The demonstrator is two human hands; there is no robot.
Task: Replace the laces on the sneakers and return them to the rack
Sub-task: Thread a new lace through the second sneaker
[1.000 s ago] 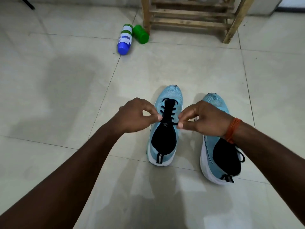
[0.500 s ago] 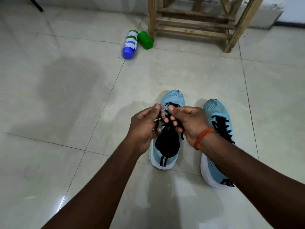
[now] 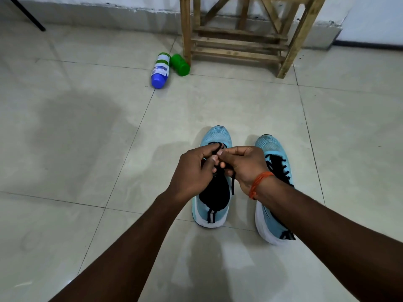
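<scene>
Two light blue sneakers stand side by side on the tiled floor, toes pointing away. Over the left sneaker (image 3: 216, 136) my left hand (image 3: 192, 171) and my right hand (image 3: 244, 164) meet, fingers curled, both pinching its black lace (image 3: 233, 184). A loose end of the lace hangs down below my right hand. The right sneaker (image 3: 272, 149) is laced in black, and my right forearm crosses over its heel. The wooden rack (image 3: 239, 40) stands against the wall beyond the sneakers.
A blue-capped bottle (image 3: 160, 70) and a green bottle (image 3: 180, 64) lie on the floor beside the rack's left leg. A black pole (image 3: 26, 14) slants at the far left. Pale tiles (image 3: 76, 138) stretch all around the sneakers.
My hands came together from either side of the left sneaker and now hold the lace close over its eyelets. The view tilted up, showing more of the rack.
</scene>
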